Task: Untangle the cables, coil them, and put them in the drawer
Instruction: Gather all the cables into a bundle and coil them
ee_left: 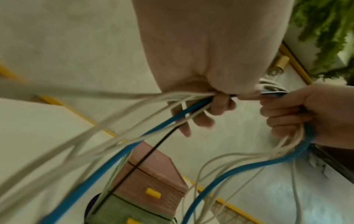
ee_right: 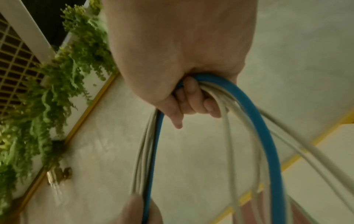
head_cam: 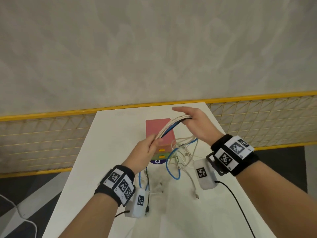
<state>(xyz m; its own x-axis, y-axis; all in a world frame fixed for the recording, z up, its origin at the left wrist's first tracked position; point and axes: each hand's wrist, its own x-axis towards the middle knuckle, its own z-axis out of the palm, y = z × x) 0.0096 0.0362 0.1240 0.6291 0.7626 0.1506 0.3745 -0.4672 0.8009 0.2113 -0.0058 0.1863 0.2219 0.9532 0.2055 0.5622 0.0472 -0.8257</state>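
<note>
A bundle of white, blue and black cables [head_cam: 171,125] stretches between my two hands above the table. My left hand [head_cam: 151,145] pinches the bundle's lower end [ee_left: 203,98]. My right hand [head_cam: 188,117] grips the upper end, its fingers [ee_right: 191,97] curled round the blue cable [ee_right: 254,115] and several white ones. Loose loops and plugs [head_cam: 180,157] hang tangled down to the table. Under the bundle stands a small drawer unit [head_cam: 161,133] with a pink top, a green lower drawer [ee_left: 122,212] and yellow handles; its drawers are closed.
The narrow white table [head_cam: 109,152] runs away from me to a yellow-framed wire mesh fence [head_cam: 51,134]. White cable plugs [head_cam: 196,194] lie on the table near me. Green hanging plants [ee_right: 47,91] show off to the side in the right wrist view.
</note>
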